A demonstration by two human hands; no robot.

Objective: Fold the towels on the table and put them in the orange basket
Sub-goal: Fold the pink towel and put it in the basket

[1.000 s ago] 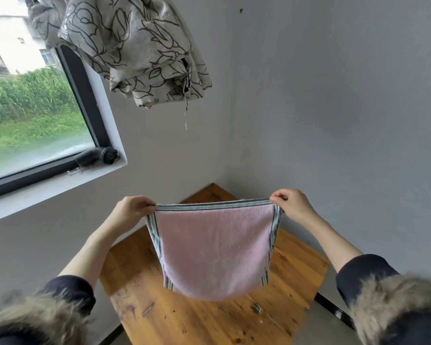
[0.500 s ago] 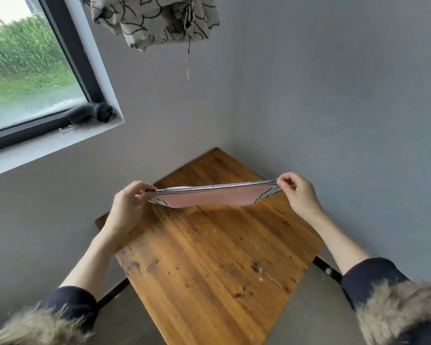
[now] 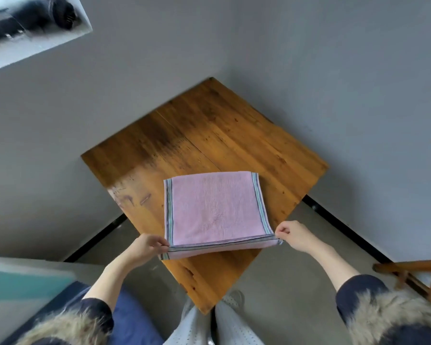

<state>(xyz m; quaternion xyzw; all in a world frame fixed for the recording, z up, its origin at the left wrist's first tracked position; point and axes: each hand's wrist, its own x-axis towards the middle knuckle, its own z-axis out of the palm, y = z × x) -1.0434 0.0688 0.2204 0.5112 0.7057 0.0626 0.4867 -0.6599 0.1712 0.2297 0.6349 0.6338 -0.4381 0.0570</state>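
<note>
A pink towel (image 3: 213,211) with striped green-grey edges lies folded in half on the wooden table (image 3: 209,135), its far fold flat on the boards. My left hand (image 3: 146,246) pinches the near left corners together. My right hand (image 3: 292,235) pinches the near right corners. The near edge is slightly raised and stretched between both hands, over the table's near corner. The orange basket is not clearly in view; an orange-brown frame (image 3: 418,277) shows at the right edge.
The table stands in a corner between two grey walls. A window sill (image 3: 35,43) with a dark object is at the upper left. A teal and blue surface (image 3: 25,285) lies at the lower left. Grey floor surrounds the table.
Both hands have brought the towel down from hanging in the air and laid it flat on the table, pulling its near edge toward me. The camera has tilted down.
</note>
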